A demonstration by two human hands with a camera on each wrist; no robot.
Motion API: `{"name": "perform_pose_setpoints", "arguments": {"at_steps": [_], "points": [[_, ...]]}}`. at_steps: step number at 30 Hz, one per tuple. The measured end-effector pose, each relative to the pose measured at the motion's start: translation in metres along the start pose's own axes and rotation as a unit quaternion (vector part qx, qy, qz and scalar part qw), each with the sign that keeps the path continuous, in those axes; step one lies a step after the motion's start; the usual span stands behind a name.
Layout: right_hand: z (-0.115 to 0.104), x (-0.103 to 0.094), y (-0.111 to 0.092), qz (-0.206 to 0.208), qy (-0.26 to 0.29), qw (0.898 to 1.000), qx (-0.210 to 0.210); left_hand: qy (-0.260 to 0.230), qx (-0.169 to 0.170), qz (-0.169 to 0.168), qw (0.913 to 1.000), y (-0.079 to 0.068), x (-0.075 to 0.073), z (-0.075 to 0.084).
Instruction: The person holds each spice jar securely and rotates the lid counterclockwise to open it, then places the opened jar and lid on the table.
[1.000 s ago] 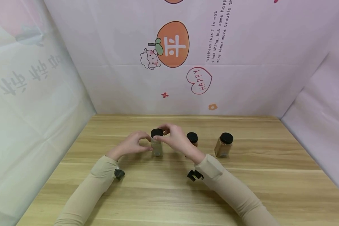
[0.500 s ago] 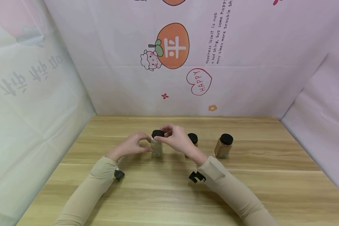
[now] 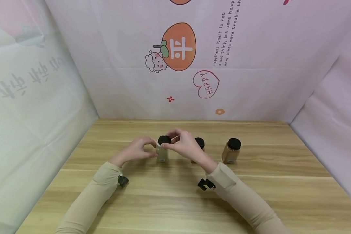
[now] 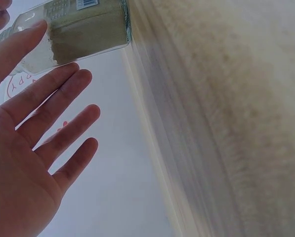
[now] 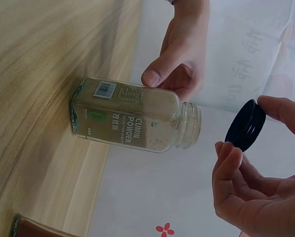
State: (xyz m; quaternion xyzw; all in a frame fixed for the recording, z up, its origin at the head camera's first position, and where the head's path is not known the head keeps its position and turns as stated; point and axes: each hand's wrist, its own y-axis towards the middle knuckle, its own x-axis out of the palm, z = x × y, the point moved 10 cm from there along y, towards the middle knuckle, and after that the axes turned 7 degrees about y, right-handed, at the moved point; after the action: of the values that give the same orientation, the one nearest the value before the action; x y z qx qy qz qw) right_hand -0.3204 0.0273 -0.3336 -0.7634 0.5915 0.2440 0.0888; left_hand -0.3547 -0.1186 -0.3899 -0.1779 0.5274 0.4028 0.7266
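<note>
Fingers of the right hand [image 3: 184, 143] pinch a black screw lid [image 5: 246, 126] by its rim, thumb on one side and fingertips on the other. Lid is off and tilted, apart from but near the threaded mouth of a clear glass cumin powder jar [image 5: 127, 116]. That jar stands upright on the wood-grain table [image 3: 163, 201], uncapped, partly filled with a pale brownish powder; its face carries a barcode label [image 5: 104, 90] and the printed words CUMIN POWDER. Left hand [image 3: 134, 150] is at the jar's left side, fingers spread and nearly straight, thumb and nearest fingertips at the glass; firmness of contact cannot be told. To the right stand two further black-capped jars: a middle jar [image 3: 199, 143], partly hidden behind the right hand and wrist, and a far-right jar [image 3: 232, 152], fully visible, with brown contents. Both forearms wear beige sleeves [image 3: 240, 198]. Behind the table hangs a white printed backdrop [image 3: 128, 94] bearing an orange fruit figure and a red HAPPY heart.
</note>
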Motion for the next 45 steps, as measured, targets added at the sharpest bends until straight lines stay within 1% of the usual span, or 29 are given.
{"name": "perform_pose_setpoints", "arguments": {"at_steps": [7, 15, 21, 27, 30, 35, 37, 41, 45], "points": [[-0.003, 0.001, -0.005, -0.022, 0.006, 0.999, -0.025, 0.001, 0.005, -0.002, 1.0, 0.001, 0.0, 0.002], [0.001, 0.0, -0.01, -0.034, 0.014, 0.999, -0.023, -0.003, 0.002, 0.002, 1.0, 0.0, 0.0, 0.001], [0.009, 0.003, -0.015, -0.042, 0.026, 0.999, -0.016, -0.011, 0.004, -0.002, 0.9999, -0.002, 0.004, 0.0], [0.013, 0.008, -0.018, -0.056, 0.013, 0.998, -0.026, -0.007, 0.004, 0.001, 1.0, -0.001, 0.004, 0.0], [0.015, 0.012, -0.02, -0.07, 0.017, 0.997, -0.025, -0.002, 0.002, 0.002, 1.0, 0.0, 0.004, 0.0], [0.021, 0.024, -0.024, -0.111, 0.025, 0.993, -0.007, 0.003, 0.002, -0.001, 1.0, 0.0, 0.005, -0.002], [0.023, 0.028, -0.025, -0.125, 0.027, 0.992, -0.007, 0.004, 0.004, 0.001, 1.0, 0.0, 0.005, -0.002], [0.026, 0.034, -0.025, -0.145, 0.046, 0.988, -0.012, 0.004, 0.002, 0.003, 1.0, 0.0, 0.005, -0.003], [0.029, 0.038, -0.024, -0.154, 0.065, 0.986, -0.012, 0.001, 0.001, 0.003, 1.0, 0.0, 0.004, -0.004]]}}
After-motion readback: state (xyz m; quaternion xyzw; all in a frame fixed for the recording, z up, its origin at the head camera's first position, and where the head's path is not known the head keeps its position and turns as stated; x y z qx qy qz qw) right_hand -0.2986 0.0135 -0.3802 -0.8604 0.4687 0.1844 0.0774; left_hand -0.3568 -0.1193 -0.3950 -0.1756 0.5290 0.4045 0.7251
